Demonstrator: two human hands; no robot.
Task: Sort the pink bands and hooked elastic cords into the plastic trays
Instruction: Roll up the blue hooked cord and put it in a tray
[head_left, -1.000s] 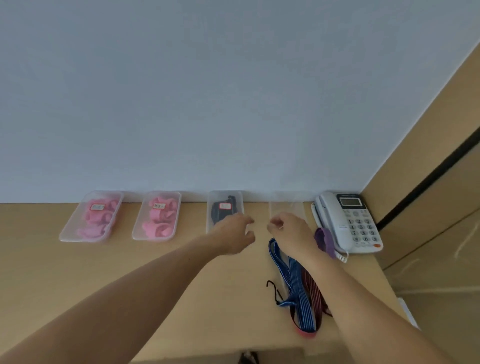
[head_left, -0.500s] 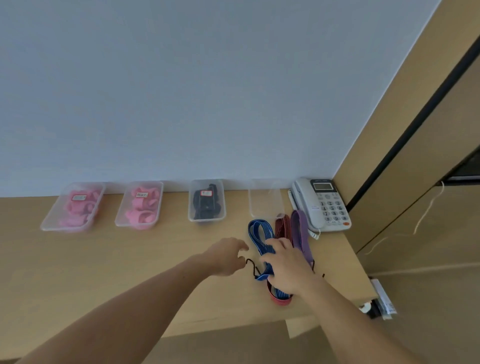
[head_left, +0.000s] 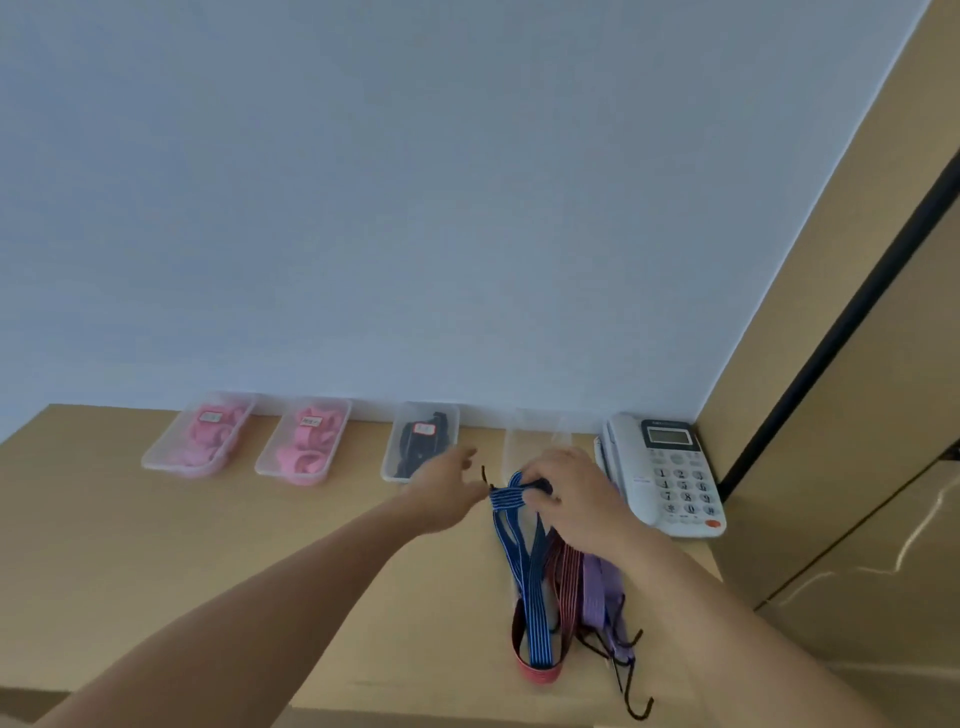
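four trays: you have them in a row along the back edge of the bench (head_left: 208, 571), against the wall (head_left: 415, 208): far-left tray (head_left: 156, 462), second tray (head_left: 270, 465), third tray (head_left: 387, 467), fourth tray (head_left: 511, 441), each set apart from the next.
pink bands (head_left: 208, 444): piled in the far-left tray; more of them fill the second tray; a small label lies on each pile.
third tray contents: black items (head_left: 415, 454) under a red-edged label; their kind is not clear.
right hand (head_left: 576, 499): fingers curled round the folded upper end of the blue cord (head_left: 532, 582), held above the bench just in front of the fourth tray, hiding that tray's near end.
left hand (head_left: 441, 493): just beside your right hand, at the cord's short end where a black hook (head_left: 484, 475) sticks up; thumb meets the cord, but i cannot tell whether it grips or only touches.
blue cord position: runs from your right hand down to the front edge, lying over the red cord (head_left: 566, 577).
red cord and purple cord (head_left: 597, 582): flat on the bench toward the front right corner, side by side; their end hooks (head_left: 636, 709) reach the front edge.
telephone (head_left: 670, 478): back right corner, just beside the fourth tray.
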